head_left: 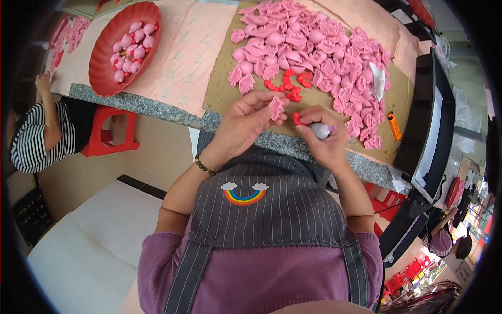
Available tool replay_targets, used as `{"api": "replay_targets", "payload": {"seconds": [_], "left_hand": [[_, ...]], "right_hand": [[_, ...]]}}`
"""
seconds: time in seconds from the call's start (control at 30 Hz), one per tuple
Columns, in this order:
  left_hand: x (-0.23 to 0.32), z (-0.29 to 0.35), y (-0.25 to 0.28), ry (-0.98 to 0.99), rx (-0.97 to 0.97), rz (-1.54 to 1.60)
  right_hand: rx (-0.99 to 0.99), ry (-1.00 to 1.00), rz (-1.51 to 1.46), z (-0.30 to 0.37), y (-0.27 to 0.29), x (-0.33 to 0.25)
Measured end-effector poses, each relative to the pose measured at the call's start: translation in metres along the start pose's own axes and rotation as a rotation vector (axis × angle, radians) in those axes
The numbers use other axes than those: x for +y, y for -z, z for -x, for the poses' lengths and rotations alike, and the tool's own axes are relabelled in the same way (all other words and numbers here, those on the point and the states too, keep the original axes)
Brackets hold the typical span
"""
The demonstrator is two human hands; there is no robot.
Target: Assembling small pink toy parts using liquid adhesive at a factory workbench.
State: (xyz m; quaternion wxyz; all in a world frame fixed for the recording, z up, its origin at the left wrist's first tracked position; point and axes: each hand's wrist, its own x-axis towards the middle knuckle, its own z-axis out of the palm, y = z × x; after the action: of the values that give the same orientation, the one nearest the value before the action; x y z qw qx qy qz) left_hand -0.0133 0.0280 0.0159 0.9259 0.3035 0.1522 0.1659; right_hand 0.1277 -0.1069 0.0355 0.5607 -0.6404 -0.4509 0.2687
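My left hand point(243, 118) pinches a small pink ruffled plastic piece point(276, 108) between thumb and fingers. My right hand point(327, 141) has a small red piece point(297, 119) at its fingertips. Against the same palm lies a small whitish squeeze bottle point(319, 131) with a purple tip. Both hands are held close together over the front edge of the cardboard point(222, 89). Just beyond them several loose red pieces point(287, 81) lie scattered. Behind those spreads a large heap of pink ruffled and rounded pieces point(314, 47).
An orange lighter point(394, 125) and a crumpled white tissue point(377, 81) are at the heap's right side. At the left, a red basin point(99, 68) holds round pink pieces with red parts. A red stool point(112, 133) stands below, beside a person in stripes point(36, 136).
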Motion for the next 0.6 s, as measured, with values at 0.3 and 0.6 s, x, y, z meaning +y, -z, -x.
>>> {"api": "replay_targets", "payload": {"seconds": [0.3, 0.6], "left_hand": [[-0.008, 0.000, -0.010, -0.070, 0.070, -0.370], [-0.006, -0.005, -0.019, -0.097, 0.109, -0.330]], "right_hand": [[0.060, -0.399, -0.264, 0.003, -0.006, -0.008], [0.090, -0.341, -0.151, 0.001, -0.004, -0.011]]}}
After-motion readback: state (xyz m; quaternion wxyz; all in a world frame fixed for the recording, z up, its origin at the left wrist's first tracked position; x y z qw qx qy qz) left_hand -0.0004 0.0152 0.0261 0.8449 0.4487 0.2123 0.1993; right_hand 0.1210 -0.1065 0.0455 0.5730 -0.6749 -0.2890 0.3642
